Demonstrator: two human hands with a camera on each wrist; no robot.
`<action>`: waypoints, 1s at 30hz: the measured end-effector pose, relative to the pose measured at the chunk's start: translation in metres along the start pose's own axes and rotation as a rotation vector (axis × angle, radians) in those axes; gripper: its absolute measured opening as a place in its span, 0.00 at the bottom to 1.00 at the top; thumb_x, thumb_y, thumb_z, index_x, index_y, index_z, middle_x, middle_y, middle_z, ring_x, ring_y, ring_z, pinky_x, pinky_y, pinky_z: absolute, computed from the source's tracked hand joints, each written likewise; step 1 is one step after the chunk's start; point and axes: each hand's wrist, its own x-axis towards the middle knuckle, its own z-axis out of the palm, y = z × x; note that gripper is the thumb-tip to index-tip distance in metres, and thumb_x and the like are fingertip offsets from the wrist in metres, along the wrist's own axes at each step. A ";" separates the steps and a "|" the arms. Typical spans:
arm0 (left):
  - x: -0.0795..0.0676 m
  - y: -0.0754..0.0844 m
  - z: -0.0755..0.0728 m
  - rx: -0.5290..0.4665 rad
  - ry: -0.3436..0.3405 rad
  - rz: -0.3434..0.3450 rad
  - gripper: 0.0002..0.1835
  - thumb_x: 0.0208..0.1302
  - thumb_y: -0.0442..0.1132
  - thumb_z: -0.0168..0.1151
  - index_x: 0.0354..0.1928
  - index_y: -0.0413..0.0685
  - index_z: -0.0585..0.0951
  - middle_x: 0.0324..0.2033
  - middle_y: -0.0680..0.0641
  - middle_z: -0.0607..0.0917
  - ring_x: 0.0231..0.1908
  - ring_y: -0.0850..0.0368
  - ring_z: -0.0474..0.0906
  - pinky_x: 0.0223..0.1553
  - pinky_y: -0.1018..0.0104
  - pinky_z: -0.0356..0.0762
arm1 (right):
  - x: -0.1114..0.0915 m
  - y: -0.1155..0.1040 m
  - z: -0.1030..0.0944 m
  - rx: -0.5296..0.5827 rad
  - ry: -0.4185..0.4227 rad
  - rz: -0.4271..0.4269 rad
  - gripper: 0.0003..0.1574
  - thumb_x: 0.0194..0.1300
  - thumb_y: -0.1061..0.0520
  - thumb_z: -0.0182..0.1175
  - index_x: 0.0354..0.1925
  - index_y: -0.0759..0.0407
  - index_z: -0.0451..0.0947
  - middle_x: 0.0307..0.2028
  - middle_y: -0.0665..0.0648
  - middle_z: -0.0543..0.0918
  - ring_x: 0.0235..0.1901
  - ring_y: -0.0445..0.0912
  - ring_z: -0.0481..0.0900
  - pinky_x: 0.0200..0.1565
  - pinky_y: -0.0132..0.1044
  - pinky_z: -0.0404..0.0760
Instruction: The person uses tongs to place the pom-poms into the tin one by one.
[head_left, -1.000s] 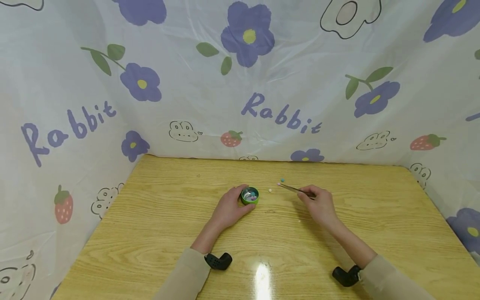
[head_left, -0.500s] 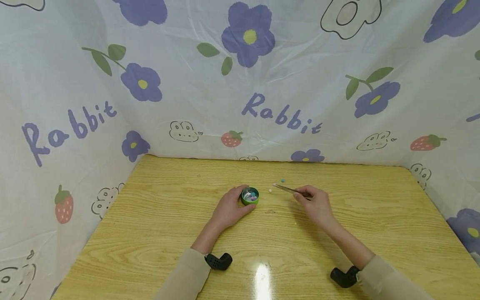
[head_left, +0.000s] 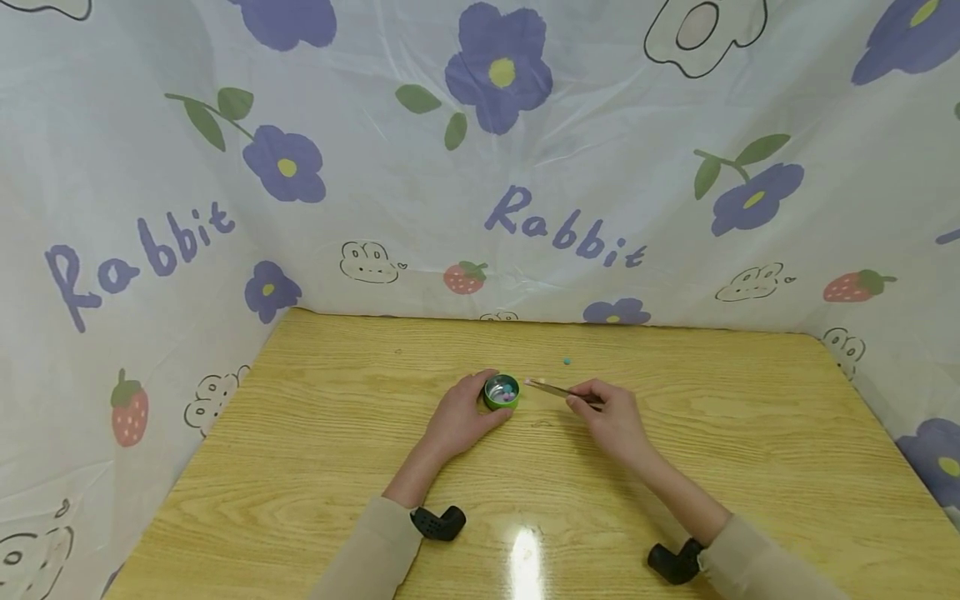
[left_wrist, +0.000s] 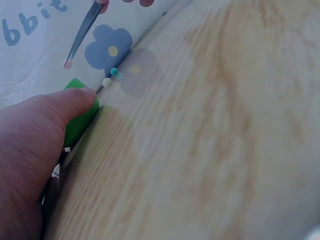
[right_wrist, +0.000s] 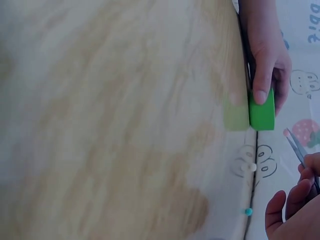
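Note:
My left hand (head_left: 459,418) grips a small round green tin (head_left: 501,407) standing on the table, thumb and fingers on either side of its wall. Several small beads, pink and teal among them, lie inside the tin. In my right hand (head_left: 617,423) is a pair of metal tweezers (head_left: 557,390), pinched between thumb and fingers. A pink bead (left_wrist: 68,64) is caught at the tweezer tips, raised above the table just right of the tin. On the table lie a white bead (right_wrist: 252,167), close to the tweezers, and a teal bead (head_left: 567,361) farther back.
The wooden table (head_left: 337,500) has light glare at its near middle. A white printed cloth (head_left: 375,167) with flowers and lettering hangs along the back and sides. Each wrist bears a black camera mount (head_left: 438,523).
My right hand has moved left, bringing the tweezers and the pink bead close to the tin. The left hand and the tin stay in place.

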 end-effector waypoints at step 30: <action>0.001 -0.002 0.000 0.007 -0.005 -0.006 0.38 0.66 0.51 0.72 0.73 0.44 0.71 0.62 0.41 0.79 0.63 0.43 0.76 0.63 0.47 0.73 | -0.002 0.003 0.017 0.016 -0.035 0.013 0.07 0.70 0.63 0.67 0.45 0.64 0.87 0.39 0.56 0.88 0.41 0.48 0.85 0.40 0.32 0.83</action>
